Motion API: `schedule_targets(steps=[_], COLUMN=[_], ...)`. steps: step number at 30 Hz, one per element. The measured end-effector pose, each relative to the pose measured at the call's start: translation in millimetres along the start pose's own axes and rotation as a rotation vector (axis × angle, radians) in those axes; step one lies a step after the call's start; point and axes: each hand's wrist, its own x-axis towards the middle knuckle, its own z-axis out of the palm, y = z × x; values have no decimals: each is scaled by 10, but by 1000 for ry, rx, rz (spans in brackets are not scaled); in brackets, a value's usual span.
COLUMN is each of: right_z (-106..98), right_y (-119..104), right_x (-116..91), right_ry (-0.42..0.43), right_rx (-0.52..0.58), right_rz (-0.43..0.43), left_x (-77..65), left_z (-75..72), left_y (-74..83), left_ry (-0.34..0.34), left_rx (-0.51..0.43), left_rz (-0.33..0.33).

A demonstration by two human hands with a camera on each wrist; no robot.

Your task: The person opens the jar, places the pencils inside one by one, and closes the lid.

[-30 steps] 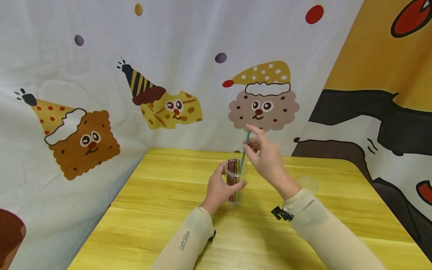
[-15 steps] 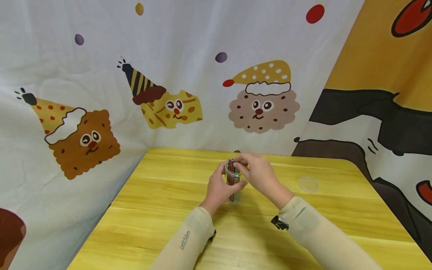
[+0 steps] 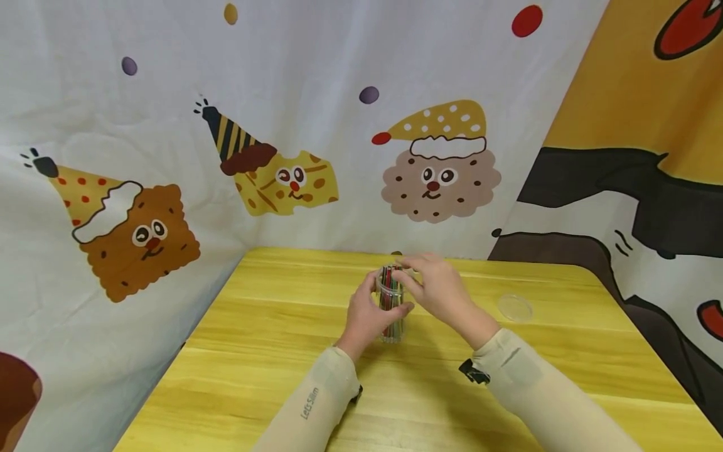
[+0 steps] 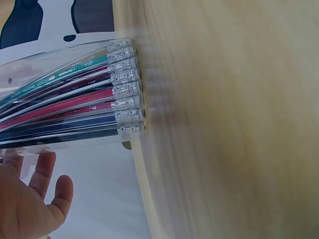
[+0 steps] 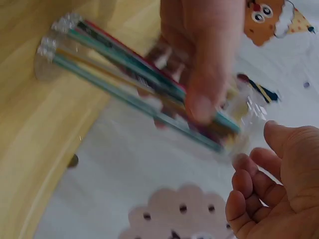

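A clear cylindrical jar [image 3: 393, 338] stands upright on the table, filled with several pencils [image 4: 75, 102] in teal, red, dark blue and black. My left hand [image 3: 368, 317] grips the jar around its side, thumb across the front. In the right wrist view, that left thumb presses on the jar wall over the teal pencils [image 5: 134, 102]. My right hand [image 3: 443, 290] is at the jar's mouth, its thumb and fingers parted beside the rim. The right wrist view shows its fingers [image 5: 259, 186] loosely bent, with no pencil seen between them.
A clear round lid [image 3: 515, 308] lies flat on the wooden table [image 3: 271, 376], right of the jar. Behind the table's back edge hangs a white curtain [image 3: 305, 56] printed with cartoon biscuits.
A second ago my right hand held a teal pencil upright, partly above the jar. The hand came down to the rim, and the pencil now sits in the jar. My left hand stayed in place.
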Motion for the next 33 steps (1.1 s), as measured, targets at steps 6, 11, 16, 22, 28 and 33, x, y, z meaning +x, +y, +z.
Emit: schedule_targets(steps=[6, 11, 16, 22, 28, 33], right_z=[-512, -787, -775, -624, -365, -128], right_y=[590, 1374, 1956, 2180, 2185, 2144], right_x=[-191, -701, -1276, -1531, -1515, -1416], right_ry=[-53, -359, -532, -487, -444, -423], right_rx=[-2, -37, -89, -63, -58, -69], right_rz=[188, 385, 455, 471, 452, 477], left_x=[15, -4, -19, -22, -36, -35], left_z=[6, -9, -8, 5, 21, 29], left_y=[63, 91, 86, 52, 22, 19], left_ry=[16, 28, 31, 31, 20, 14], left_rx=[3, 10, 2, 12, 12, 3], left_rz=[-13, -33, -36, -54, -65, -49])
